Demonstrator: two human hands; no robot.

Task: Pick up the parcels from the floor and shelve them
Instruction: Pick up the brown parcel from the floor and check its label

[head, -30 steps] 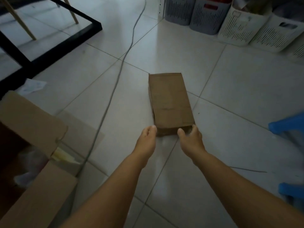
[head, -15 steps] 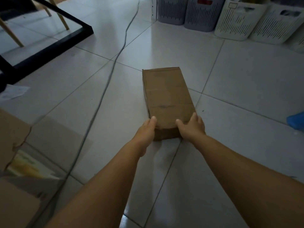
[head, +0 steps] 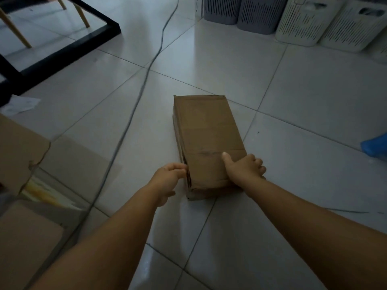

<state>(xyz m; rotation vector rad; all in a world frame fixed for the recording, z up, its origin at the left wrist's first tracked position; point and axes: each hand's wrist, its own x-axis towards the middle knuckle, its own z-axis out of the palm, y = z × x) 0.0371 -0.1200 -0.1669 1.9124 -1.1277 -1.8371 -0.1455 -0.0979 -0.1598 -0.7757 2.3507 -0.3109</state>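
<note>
Down on the pale tiled floor (head: 303, 97), roughly mid-frame: one brown cardboard parcel (head: 207, 135), long and flat, lying lengthwise away from the camera and straddling a grout line. Right hand (head: 244, 168) clamped over the near right corner, thumb laid flat across the top face, fingers curled down the right side. Left hand (head: 168, 176) pressed against the near left edge, fingers bent in toward the side wall, so gripping from that side too, though can't tell how far the fingertips wrap under. Can't really tell either whether the near end is lifted off the tiles. Grey cable (head: 134, 109) snaking across the floor just left of the parcel, not touching it. Open cardboard box (head: 21, 147) at the left edge with flaps spread. Scrap of white paper (head: 21, 104) near it. Black frame (head: 69, 47) with wooden legs (head: 15, 30) up top left. Row of slotted plastic baskets (head: 299, 19) along the far side, grey ones left, white ones right, well apart from the parcel. Bit of something blue (head: 374, 146) at the right edge, too cut off to identify.
</note>
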